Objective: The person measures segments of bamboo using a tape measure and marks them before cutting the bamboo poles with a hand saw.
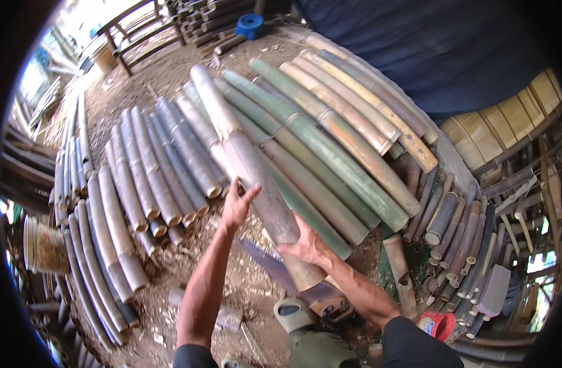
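A thick grey-brown bamboo pole [253,175] slants across the middle, its near end lighter and cut flat. My right hand [305,244] is closed round it close to that end, thumb lying across the top. Farther up, my left hand [237,205] holds the pole's left side, thumb against it and the other fingers partly hidden. Below the near end lies a handsaw [272,267] with a dark blade and brown handle, partly covered by the pole and my right forearm. Green bamboo poles [330,165] lie side by side under and beyond the held one.
Grey bamboo poles [158,175] lie in rows on the dirt at left. Shorter bamboo pieces [456,230] are stacked at right, near a red container [437,324]. A dirty bucket [43,245] stands far left. A blue plastic object [249,26] and a bamboo bench [140,37] are at the back.
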Demonstrator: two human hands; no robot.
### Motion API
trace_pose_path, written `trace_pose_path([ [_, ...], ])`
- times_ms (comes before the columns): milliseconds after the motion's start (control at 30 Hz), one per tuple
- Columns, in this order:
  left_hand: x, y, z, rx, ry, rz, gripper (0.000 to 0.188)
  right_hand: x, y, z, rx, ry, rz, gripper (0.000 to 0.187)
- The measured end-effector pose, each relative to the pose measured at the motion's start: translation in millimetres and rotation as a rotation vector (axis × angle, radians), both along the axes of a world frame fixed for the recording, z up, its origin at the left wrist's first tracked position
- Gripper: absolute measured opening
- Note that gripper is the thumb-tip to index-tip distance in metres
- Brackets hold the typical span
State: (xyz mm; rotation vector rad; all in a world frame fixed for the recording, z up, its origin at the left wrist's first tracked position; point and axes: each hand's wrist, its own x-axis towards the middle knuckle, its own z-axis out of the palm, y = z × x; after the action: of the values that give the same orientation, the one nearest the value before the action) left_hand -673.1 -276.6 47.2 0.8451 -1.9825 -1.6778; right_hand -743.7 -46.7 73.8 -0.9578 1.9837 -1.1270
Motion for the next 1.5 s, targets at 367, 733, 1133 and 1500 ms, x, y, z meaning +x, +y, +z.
trace_pose_path([
  [367, -118.7, 84.9, -20.8, -0.989, -0.387, -0.412, 0.084, -318.9, 15.9, -22.9, 0.393, 0.704, -0.858, 0.081],
  [733, -130.0, 84.2, -12.8, -0.990, -0.439, -0.457, 0.085, -392.7, 48.1, -37.0, -0.295, -0.400, -0.963, 0.071],
  [1133, -169.4, 25.0, 52.4, 0.825, -0.120, -0.260, 0.098, -76.3, 3.4, 55.5, -0.490, 0.635, -0.202, 0.043],
  [1500, 71.5, 18.9, 55.1, 0.417, -0.259, -0.177, 0.099, -453.3, 67.5, -53.6, 0.610, 0.820, -0.861, 0.115],
])
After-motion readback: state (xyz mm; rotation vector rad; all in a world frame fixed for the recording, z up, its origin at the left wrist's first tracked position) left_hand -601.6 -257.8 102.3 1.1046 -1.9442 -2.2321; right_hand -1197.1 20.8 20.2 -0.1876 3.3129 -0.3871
